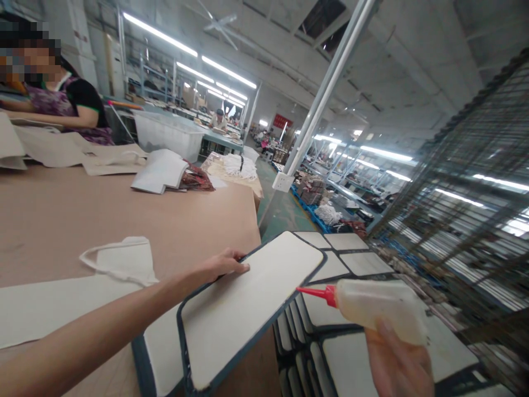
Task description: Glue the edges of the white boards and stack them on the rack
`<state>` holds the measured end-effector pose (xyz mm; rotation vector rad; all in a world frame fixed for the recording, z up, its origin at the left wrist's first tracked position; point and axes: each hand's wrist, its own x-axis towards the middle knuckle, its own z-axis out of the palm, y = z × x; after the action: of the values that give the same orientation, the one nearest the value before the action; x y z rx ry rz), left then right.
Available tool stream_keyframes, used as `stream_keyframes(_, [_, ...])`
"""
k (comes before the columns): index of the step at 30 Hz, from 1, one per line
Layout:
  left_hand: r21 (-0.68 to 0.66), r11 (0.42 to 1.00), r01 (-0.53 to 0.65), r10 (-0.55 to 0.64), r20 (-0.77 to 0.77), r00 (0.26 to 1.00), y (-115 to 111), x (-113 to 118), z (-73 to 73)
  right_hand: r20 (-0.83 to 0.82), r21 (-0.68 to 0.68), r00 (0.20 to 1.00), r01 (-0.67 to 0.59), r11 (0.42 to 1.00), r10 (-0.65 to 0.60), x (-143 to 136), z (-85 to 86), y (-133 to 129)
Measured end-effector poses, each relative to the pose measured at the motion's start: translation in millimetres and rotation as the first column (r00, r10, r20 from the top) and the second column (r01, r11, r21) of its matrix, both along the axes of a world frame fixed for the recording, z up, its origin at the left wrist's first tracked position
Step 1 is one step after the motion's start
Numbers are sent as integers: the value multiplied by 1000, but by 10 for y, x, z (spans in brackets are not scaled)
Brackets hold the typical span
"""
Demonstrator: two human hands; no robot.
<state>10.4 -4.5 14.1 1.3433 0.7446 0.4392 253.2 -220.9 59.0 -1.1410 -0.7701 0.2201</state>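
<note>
My left hand [227, 264] grips the far long edge of a cream panel with a dark blue border [252, 298], thumb on its face. The panel is tilted over the table's right edge. In my right hand [399, 358] is a translucent squeeze bottle [380, 309] with a red nozzle, half full of yellowish liquid. The nozzle tip points left, at or very near the panel's near right border; I cannot tell if it touches. Another bordered panel [163, 342] lies beneath the held one on the table.
Stacked bordered panels [347, 353] stand to the right, beside a wire mesh rack [467, 165]. Cream fabric pieces [124, 259] and white sheets [159, 171] lie on the brown table [198, 220]. A co-worker [78, 105] sits at the far left near a clear plastic bin [165, 135].
</note>
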Motion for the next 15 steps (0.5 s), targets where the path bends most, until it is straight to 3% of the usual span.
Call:
stream_keyframes(5, [10, 1000, 3, -3, -12, 1000, 4, 54, -11, -206, 46, 979, 0, 999, 10, -78, 211, 40])
stream_keyframes(15, [67, 997, -43, 44, -22, 999, -8, 119, -67, -171, 59, 984, -32, 998, 41, -16, 346, 171])
